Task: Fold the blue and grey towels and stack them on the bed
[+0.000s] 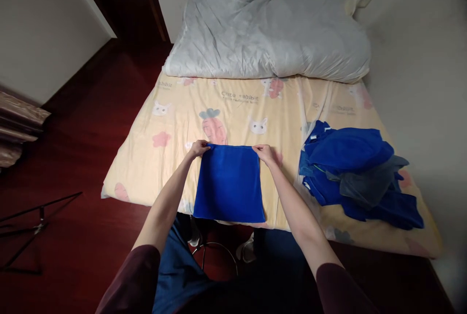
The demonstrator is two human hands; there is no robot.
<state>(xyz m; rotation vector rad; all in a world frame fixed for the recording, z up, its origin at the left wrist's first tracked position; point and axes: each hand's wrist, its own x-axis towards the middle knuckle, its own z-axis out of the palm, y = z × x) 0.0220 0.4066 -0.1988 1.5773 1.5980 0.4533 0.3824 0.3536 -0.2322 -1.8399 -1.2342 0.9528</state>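
A square blue cloth [229,185] lies spread at the front edge of the bed, its near edge by the mattress rim. My left hand [199,148] pinches its far left corner, and my right hand [263,152] pinches the far right corner. Between the two hands the far edge of the cloth is pulled straight. To the right, a crumpled pile of blue cloths [350,153] rests on the bed, with a dark grey piece [368,185] among them; neither hand touches this pile.
The bed has a yellow sheet [142,158] printed with rabbits and carrots. A bulky pale grey quilt [270,31] is heaped at the headboard. On the dark red floor at left stand black tripod legs [42,214]. Curtain folds [18,129] hang at the far left.
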